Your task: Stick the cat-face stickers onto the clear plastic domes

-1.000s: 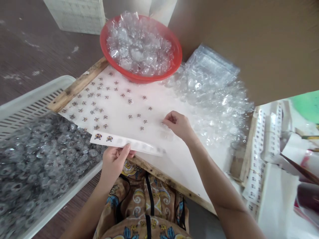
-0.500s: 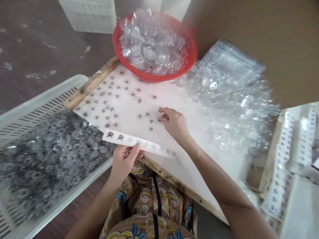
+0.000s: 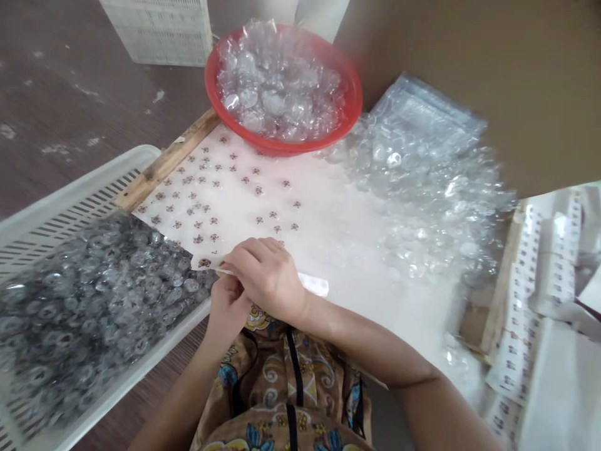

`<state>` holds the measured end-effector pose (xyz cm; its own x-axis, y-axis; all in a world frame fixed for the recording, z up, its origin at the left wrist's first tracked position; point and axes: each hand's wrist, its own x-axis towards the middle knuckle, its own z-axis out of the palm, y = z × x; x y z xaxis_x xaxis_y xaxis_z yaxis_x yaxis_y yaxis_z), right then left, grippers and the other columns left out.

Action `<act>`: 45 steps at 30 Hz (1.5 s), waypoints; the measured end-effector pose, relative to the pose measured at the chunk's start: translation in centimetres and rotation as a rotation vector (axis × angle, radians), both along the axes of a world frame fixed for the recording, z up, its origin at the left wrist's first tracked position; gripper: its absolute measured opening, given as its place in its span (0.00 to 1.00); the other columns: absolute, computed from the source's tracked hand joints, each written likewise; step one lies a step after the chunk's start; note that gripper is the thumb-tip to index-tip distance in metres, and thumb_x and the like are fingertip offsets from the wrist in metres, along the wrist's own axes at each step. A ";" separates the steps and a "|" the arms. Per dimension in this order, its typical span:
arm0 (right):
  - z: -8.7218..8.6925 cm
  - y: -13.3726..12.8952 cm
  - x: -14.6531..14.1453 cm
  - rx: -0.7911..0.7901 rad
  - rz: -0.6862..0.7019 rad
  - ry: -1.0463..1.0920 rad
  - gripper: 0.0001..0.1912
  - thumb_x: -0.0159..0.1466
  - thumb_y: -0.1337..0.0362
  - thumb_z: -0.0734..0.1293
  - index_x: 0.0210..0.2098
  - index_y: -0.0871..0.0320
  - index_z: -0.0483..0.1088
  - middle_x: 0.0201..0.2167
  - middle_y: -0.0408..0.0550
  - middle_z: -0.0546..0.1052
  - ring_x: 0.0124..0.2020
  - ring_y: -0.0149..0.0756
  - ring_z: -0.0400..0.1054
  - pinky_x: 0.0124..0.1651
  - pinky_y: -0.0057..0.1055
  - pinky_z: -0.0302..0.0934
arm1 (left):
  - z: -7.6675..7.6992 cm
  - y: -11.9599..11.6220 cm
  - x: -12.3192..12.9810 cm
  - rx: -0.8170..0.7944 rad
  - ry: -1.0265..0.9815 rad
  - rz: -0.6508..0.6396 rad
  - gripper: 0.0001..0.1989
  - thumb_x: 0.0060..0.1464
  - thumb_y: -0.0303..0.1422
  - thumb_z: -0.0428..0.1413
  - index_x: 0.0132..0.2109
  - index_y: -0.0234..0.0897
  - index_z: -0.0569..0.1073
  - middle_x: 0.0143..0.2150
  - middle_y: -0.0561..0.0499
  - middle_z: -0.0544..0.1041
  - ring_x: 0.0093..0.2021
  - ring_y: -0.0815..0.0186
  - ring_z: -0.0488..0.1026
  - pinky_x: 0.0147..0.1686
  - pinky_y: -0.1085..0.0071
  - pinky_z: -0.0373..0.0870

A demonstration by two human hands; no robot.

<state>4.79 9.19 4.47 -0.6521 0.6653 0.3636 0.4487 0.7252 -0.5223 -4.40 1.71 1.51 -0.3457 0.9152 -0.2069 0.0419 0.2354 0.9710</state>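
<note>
Pinching printed strip (image 3: 205,262) at white tabletop (image 3: 338,219) edge — left fingers (image 3: 226,285) closed; right fingers (image 3: 248,252) alongside, grip hidden — brown floor (image 3: 51,81).

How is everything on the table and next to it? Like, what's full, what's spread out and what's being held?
Red basin: heaped with clear packets
White basket: holding many clear pieces
Left hand: pinching the strip
Strip: held, partly hidden
Right hand: fingers bent, over the strip
Small printed pieces: scattered
Clear bags: lying flat, overlapping
</note>
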 end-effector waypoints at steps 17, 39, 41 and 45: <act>-1.6 4.0 15.0 -0.801 -0.510 0.000 0.10 0.59 0.57 0.68 0.27 0.56 0.69 0.22 0.40 0.69 0.24 0.30 0.61 0.28 0.30 0.55 | -0.1 0.1 0.3 -0.053 -0.215 -0.009 0.11 0.53 0.40 0.63 0.33 0.34 0.80 0.26 0.48 0.83 0.26 0.59 0.81 0.29 0.69 0.80; -0.6 4.8 4.8 -0.232 -0.311 -0.254 0.10 0.69 0.72 0.60 0.38 0.58 0.73 0.37 0.53 0.79 0.38 0.40 0.71 0.40 0.33 0.60 | 0.4 -0.1 0.4 -0.102 -0.218 -0.046 0.12 0.55 0.41 0.62 0.32 0.35 0.80 0.26 0.47 0.82 0.27 0.59 0.81 0.30 0.67 0.79; 0.7 4.4 3.0 -0.248 -0.195 -0.121 0.07 0.69 0.69 0.63 0.40 0.58 0.73 0.40 0.53 0.79 0.40 0.39 0.71 0.44 0.34 0.61 | 0.3 -0.1 0.4 -0.100 -0.192 -0.053 0.12 0.55 0.41 0.61 0.31 0.35 0.79 0.25 0.48 0.81 0.26 0.60 0.80 0.29 0.68 0.78; 2.1 3.3 -1.2 -0.378 0.053 0.035 0.02 0.68 0.66 0.66 0.39 0.57 0.72 0.39 0.47 0.78 0.39 0.33 0.70 0.44 0.29 0.62 | 0.2 0.0 0.0 -0.061 -0.075 -0.072 0.16 0.52 0.39 0.62 0.21 0.37 0.71 0.17 0.54 0.71 0.18 0.68 0.68 0.19 0.74 0.65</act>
